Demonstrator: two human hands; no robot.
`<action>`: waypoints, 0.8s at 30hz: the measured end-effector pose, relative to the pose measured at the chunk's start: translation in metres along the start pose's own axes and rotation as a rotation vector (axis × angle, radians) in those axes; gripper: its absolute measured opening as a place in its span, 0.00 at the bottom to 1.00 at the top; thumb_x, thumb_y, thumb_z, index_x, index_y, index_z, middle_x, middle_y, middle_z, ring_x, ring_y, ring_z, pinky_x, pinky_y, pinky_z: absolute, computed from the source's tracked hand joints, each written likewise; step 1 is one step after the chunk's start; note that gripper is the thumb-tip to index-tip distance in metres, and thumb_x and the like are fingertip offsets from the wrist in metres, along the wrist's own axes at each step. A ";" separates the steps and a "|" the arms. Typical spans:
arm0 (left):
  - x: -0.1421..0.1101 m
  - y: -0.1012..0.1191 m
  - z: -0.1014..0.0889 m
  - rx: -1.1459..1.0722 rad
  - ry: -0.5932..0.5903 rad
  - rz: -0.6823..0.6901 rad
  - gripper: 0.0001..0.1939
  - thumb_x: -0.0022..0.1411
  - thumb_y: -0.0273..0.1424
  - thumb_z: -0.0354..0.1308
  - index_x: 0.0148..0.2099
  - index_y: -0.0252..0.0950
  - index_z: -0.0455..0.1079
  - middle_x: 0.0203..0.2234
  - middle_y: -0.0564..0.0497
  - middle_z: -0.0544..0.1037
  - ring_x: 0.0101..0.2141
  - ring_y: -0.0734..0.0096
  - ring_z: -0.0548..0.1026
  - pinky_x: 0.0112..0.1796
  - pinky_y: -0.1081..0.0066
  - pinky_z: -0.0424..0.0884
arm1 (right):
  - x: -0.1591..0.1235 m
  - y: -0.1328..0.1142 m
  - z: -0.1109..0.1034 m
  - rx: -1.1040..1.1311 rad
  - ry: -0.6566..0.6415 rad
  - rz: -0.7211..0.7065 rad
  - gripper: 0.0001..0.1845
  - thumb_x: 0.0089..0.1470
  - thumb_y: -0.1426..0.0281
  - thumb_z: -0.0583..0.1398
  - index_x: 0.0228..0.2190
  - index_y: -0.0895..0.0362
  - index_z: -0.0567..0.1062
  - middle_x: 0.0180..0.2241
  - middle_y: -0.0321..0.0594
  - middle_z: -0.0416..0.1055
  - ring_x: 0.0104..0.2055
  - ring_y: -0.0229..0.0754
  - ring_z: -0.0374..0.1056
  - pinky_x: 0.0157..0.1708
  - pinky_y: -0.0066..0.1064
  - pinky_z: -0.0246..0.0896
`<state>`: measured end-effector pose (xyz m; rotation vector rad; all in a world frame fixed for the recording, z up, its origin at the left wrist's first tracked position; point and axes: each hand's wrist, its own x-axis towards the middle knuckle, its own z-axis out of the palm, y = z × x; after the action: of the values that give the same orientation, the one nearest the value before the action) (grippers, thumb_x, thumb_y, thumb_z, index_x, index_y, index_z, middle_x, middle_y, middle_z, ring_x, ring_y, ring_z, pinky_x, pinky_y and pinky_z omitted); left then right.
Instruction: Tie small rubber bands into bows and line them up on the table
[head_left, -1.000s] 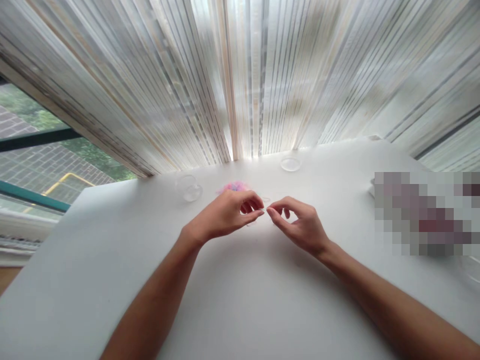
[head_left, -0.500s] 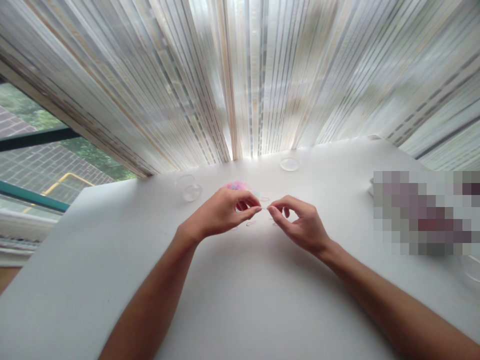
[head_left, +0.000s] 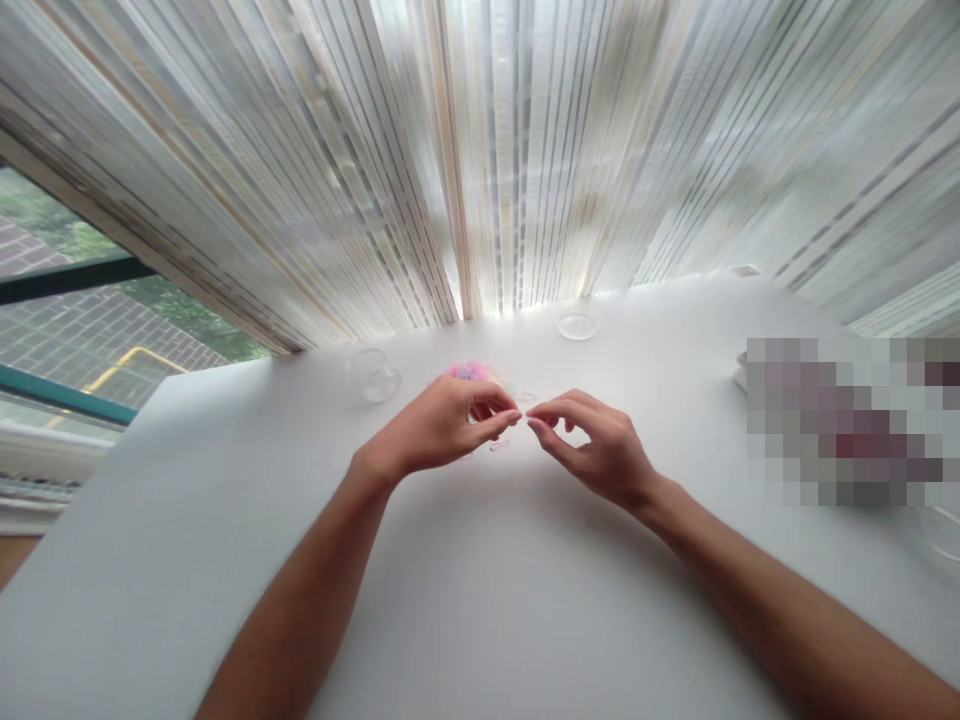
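My left hand [head_left: 457,425] is closed in a pinch above the table, thumb against index finger. Facing it, almost fingertip to fingertip, is my right hand [head_left: 592,440], its thumb and index finger curled close together. Whatever lies between the fingertips is too small to make out. Behind my left hand sits a small heap of pink, purple and pale bands [head_left: 469,371], partly hidden by the knuckles. A loose pink band [head_left: 499,446] lies below the fingertips, and another pale pink band [head_left: 529,397] lies just beyond them.
A clear round container [head_left: 375,376] stands at the left rear of the white table [head_left: 495,610]. A clear round lid or dish [head_left: 577,326] lies near the back edge. Striped curtains [head_left: 510,160] hang behind. A blurred-out patch [head_left: 840,430] covers something at the right.
My right hand's fingertips have come slightly closer to my left hand's. The pale sliver between them no longer shows clearly. My left hand has barely moved.
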<state>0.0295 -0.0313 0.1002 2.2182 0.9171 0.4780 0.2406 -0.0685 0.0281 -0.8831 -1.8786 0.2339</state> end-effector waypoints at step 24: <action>-0.001 0.001 -0.001 0.016 -0.024 -0.019 0.11 0.69 0.34 0.58 0.37 0.34 0.78 0.27 0.51 0.81 0.28 0.72 0.78 0.33 0.75 0.71 | 0.001 -0.002 -0.004 -0.058 0.020 -0.070 0.08 0.62 0.74 0.61 0.43 0.53 0.78 0.32 0.39 0.78 0.32 0.39 0.74 0.33 0.31 0.74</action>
<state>0.0293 -0.0320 0.1015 2.2224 0.9315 0.4353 0.2431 -0.0700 0.0315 -0.8538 -1.9020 0.1279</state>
